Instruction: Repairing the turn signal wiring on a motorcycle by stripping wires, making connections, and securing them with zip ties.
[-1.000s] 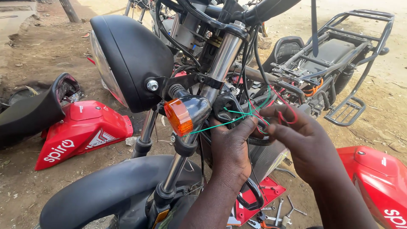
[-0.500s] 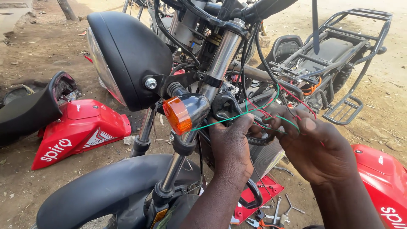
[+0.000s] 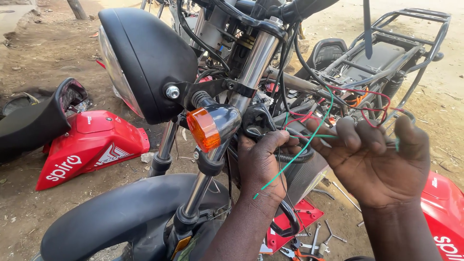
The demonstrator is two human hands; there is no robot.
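Note:
A stripped motorcycle stands before me, with a black headlight (image 3: 145, 63) and an orange turn signal (image 3: 205, 128) on the chrome fork (image 3: 251, 72). My left hand (image 3: 261, 166) grips a black part and cable bundle just right of the signal. My right hand (image 3: 377, 159) is raised with fingers spread among loose red wires (image 3: 367, 104). A green wire (image 3: 299, 152) runs from the frame down across my left hand. The black front mudguard (image 3: 116, 217) curves below.
A red body panel (image 3: 92, 145) and a black seat (image 3: 34, 125) lie on the dirt at left. Another red panel (image 3: 444, 212) sits at right. Wrenches and pliers (image 3: 314, 239) lie on the ground below. The bare rear rack (image 3: 411, 34) is at upper right.
My right hand has drawn back to the right and opened its fingers, pulling away from the wire cluster. My left hand stays by the turn signal.

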